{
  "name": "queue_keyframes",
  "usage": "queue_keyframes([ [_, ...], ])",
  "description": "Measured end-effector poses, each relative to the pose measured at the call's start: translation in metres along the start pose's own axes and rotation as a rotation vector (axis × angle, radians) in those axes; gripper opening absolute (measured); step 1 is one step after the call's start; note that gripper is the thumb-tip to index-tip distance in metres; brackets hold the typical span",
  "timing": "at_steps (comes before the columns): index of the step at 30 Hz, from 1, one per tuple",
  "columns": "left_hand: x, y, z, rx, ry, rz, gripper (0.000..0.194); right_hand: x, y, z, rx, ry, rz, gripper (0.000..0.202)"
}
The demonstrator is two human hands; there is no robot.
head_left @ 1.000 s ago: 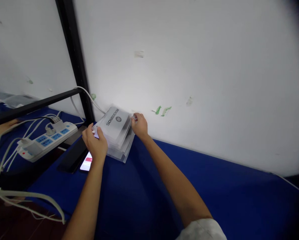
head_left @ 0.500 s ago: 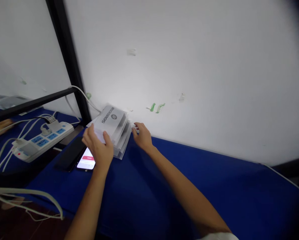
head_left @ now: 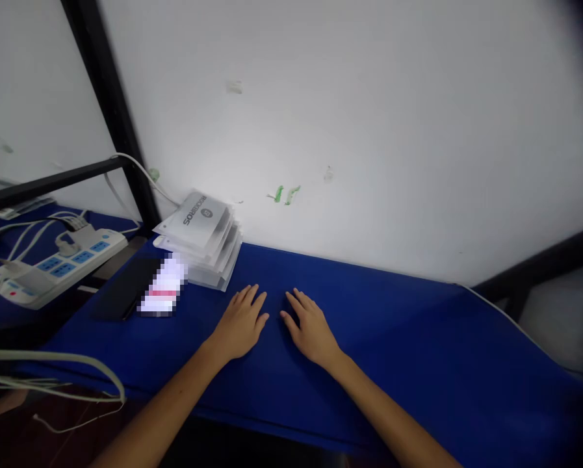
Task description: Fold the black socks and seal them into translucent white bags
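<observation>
My left hand point(head_left: 242, 323) is over the blue table point(head_left: 408, 364), palm down, its fingers apart and nothing in them. To its right, my right hand point(head_left: 309, 327) is held the same way, fingers stretched and holding nothing. A narrow strip of blue surface shows between the two hands. Behind and left of my left hand stands a pile of white translucent packets point(head_left: 201, 224), the top one printed ROCKBROS. The pile's edges are uneven, and neither hand touches it. In front of the pile lies a phone point(head_left: 163, 286) with a bright, pixelated screen.
A dark flat object point(head_left: 120, 289) lies beside the phone. Further left is a white power strip point(head_left: 69, 266) with plugs and cables. Loose white cables point(head_left: 52, 357) hang at the table's left edge. A black frame post point(head_left: 113, 110) and a white wall point(head_left: 369, 117) stand behind.
Both hands have left the pile of packets and come down and toward me, over the open blue surface. The view has shifted slightly. The pile remains beside the phone.
</observation>
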State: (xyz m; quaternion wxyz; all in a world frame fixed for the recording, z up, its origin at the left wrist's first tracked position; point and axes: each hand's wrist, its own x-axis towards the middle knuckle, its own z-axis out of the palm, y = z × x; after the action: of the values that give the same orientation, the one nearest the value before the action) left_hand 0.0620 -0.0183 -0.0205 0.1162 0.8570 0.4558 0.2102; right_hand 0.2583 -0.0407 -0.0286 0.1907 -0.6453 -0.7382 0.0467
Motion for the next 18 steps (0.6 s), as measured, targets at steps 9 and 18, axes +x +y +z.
queue_keyframes([
  [9,-0.008,-0.003,0.014,0.035,-0.027,-0.013,0.045,-0.012,0.0,0.004,0.015,0.019,-0.001,0.049],
  [18,-0.009,-0.005,0.017,0.024,-0.005,-0.011,0.045,-0.012,0.003,0.007,0.04,0.049,-0.008,0.046],
])
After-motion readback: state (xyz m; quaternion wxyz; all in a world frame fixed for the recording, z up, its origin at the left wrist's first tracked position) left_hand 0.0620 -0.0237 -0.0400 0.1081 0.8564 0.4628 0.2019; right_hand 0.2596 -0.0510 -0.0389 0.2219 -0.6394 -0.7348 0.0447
